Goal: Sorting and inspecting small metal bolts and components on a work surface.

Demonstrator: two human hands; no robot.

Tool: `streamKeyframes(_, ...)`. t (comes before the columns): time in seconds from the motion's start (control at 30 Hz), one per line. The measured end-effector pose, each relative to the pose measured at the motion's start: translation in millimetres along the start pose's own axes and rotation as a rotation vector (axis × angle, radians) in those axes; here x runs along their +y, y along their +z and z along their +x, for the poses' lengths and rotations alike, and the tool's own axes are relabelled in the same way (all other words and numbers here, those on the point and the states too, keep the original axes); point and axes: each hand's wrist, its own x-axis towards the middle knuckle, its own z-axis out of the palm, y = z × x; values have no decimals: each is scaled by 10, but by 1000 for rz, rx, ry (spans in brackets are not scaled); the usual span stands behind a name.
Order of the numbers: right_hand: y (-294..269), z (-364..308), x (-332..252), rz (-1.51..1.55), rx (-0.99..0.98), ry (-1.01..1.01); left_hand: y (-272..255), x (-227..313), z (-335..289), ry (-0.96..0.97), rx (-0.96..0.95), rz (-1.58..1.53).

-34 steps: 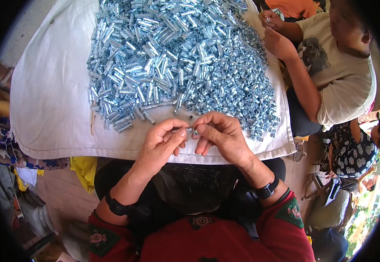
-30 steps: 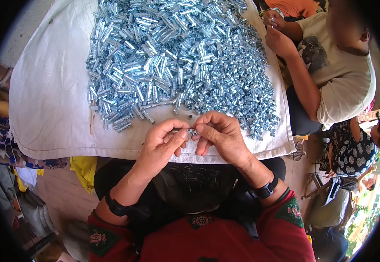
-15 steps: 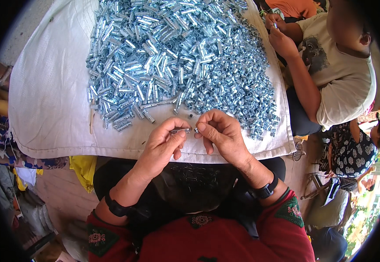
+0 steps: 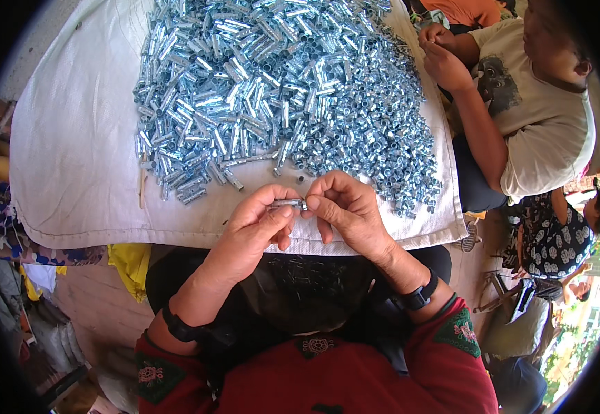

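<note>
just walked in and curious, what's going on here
The person's left grip holds a metal tube, and the right grip pinches a small piece at its end; whether it is fitted on is unclear. Beyond them, more tubes and small pieces lie heaped on a white cloth. At right, a co-worker has both hands together.

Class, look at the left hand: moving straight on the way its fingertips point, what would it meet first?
Probably the small metal piece pinched in the right hand, at the end of the metal tube that the left hand holds; depth is hard to judge.
</note>
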Motion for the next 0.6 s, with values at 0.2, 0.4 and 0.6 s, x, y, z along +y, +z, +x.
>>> streamKeyframes(0.2, 37, -23, -62, 45, 7, -33, -20, -13, 14, 43, 10, 35)
streamKeyframes(0.4, 20, -32, -72, -36, -19, -23, -37, -5, 15, 38, -71, 85)
streamKeyframes(0.6, 59, -42, -6, -59, -3, -45, -15, -11, -15, -15, 8, 7)
